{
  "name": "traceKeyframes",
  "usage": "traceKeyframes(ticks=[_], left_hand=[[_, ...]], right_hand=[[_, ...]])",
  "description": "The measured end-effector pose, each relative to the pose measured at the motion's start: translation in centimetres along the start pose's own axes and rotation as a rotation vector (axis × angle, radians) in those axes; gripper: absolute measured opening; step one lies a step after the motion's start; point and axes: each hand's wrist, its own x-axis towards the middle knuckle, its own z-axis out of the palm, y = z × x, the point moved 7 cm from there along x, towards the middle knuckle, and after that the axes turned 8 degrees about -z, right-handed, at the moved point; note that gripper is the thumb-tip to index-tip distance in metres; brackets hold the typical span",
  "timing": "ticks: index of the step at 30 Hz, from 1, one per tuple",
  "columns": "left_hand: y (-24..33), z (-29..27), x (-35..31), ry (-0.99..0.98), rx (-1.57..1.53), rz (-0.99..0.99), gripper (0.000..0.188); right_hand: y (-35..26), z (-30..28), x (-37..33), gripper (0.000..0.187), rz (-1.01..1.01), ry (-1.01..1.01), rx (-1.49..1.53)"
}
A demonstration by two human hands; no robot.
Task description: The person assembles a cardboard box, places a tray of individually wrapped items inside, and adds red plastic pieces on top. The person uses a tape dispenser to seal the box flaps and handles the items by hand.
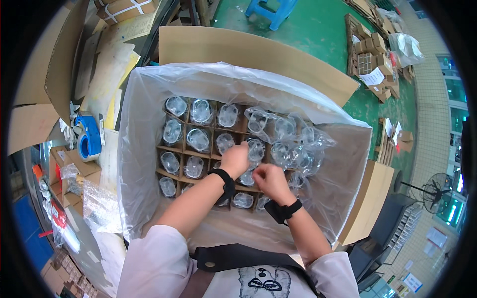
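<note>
An open cardboard box (pixel 367 198) lined with a clear plastic bag (pixel 134 149) stands before me. Inside, cardboard dividers (pixel 191 152) form cells holding several round, clear, metal-looking parts in plastic wrap (pixel 197 140). My left hand (pixel 235 161) is closed over the middle cells, its fingertips against a wrapped part (pixel 255 149). Just right of it, my right hand (pixel 271 181) is closed too, finger and thumb pinched beside another wrapped part (pixel 247 178). What either hand grips is hidden. Loose wrap (pixel 318 139) spreads over the parts on the right side.
On the bench to the left lie a blue tape dispenser (pixel 89 139), bubble wrap (pixel 102 206) and a small carton (pixel 74 174). A blue stool (pixel 272 12) is on the green floor ahead. Boxes on a pallet (pixel 372 54) and a fan (pixel 435 192) stand to the right.
</note>
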Motion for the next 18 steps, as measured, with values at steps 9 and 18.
traceKeyframes(ticks=[9,18], left_hand=[[0.0,-3.4,-0.7,0.102,-0.063,-0.037,0.019],[4.8,-2.4,-0.3,0.204,0.306,0.301,0.019]], right_hand=[[4.2,1.9,4.2,0.012,0.17,0.077,-0.341],[1.4,-2.3,-1.5,0.021,0.241,0.146,-0.153]])
